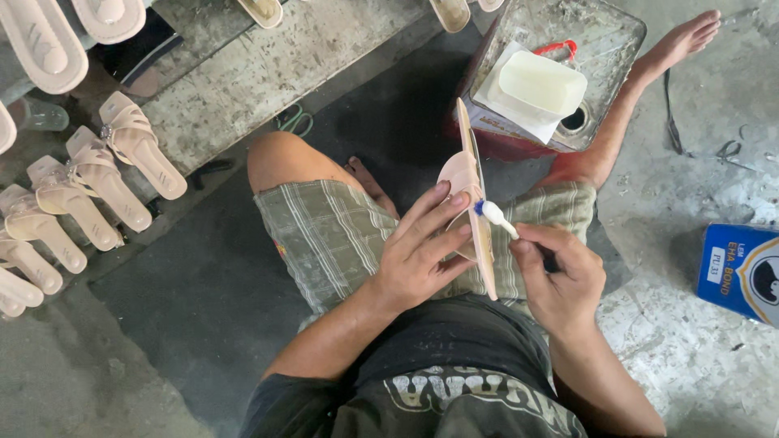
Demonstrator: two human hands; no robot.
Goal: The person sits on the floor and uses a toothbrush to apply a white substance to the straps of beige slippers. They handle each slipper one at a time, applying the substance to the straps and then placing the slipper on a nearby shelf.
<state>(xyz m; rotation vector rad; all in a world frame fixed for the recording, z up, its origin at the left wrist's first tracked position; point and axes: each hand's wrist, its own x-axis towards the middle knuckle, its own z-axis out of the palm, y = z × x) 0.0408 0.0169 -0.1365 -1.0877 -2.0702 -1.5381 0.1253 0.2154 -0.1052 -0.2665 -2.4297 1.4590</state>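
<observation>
Beige sandal sole (479,235) stands on edge in the clasped left hand (418,251), its face turned toward the right hand (560,280), whose closed fingers press a white-tipped applicator (495,217) against it.

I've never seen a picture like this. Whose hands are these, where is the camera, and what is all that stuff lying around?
There is no machine here. The camera sits on a person's head and looks straight down, so you see their own arms, lap and bare feet as they sit on a concrete floor.

The left hand holds a pale pink sandal on its edge, fingers wrapped over it. The right hand pinches a small brush with a white tip, touching it to the sandal's sole side.

Beyond the knees stands a square metal tin with a whitish block resting on top. To the left, a row of finished sandals of the same colour leans against a stone slab. At the right edge lies a blue can.
</observation>
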